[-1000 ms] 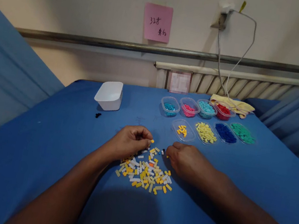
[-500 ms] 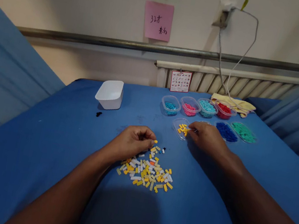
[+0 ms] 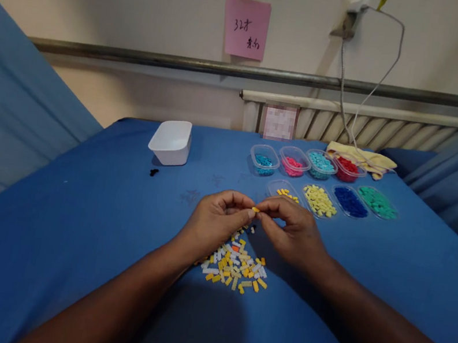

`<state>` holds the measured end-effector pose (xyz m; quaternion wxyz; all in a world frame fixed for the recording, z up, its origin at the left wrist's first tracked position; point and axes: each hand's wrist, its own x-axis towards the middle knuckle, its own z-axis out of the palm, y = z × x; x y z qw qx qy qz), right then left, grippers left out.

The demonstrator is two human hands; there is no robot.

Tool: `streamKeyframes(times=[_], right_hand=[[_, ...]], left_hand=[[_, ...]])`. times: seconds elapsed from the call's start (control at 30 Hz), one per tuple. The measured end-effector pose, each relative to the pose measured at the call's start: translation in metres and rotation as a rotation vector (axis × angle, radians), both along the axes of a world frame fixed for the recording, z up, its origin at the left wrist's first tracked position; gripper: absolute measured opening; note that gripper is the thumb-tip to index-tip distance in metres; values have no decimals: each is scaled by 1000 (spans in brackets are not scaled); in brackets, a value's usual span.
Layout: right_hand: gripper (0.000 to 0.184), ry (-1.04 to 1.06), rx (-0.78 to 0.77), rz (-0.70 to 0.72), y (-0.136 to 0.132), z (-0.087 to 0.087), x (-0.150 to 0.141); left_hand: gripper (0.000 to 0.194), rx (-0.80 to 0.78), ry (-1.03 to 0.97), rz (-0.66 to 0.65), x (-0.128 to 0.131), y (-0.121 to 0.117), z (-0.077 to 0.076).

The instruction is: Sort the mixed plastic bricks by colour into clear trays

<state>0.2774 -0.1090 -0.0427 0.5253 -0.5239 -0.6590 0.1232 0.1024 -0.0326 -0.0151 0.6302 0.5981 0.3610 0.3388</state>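
Just above the pile, the fingertips of both hands meet at a small yellow building brick [image 3: 255, 209]. My left hand [image 3: 214, 222] pinches it between thumb and forefinger. From the other side, the thumb and forefinger of my right hand [image 3: 296, 229] close on it too. Below my hands lies a loose pile of small bricks [image 3: 235, 266], mostly yellow, cream and white, with an orange one among them; my left hand covers part of it. Partly hidden behind my right hand is a clear tub [image 3: 270, 188] holding a few orange-yellow bricks.
Clear tubs of sorted bricks stand at the right: pale yellow [image 3: 319, 201], dark blue [image 3: 350, 202], green [image 3: 376, 202], teal [image 3: 264, 164], pink [image 3: 293, 165], light blue [image 3: 321, 163] and red [image 3: 347, 168]. A white box [image 3: 171, 143] and black pieces [image 3: 154, 172] sit at left. A yellow cloth [image 3: 365, 158] lies behind.
My right hand has come from the tub of orange-yellow bricks to my left hand, and their fingertips now meet at the yellow brick. The pale yellow tub is uncovered. The view shifted slightly.
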Motion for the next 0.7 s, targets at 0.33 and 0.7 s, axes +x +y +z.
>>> streamKeyframes(times=[0.33,0.7], right_hand=[[13,-112,114,29,-4,6,9],[7,-76,-69,-123,-1,3,31]], left_hand=[[29,-36,-48,-26,1,-1,-7],[22,183,205,-212,-13,11,3]])
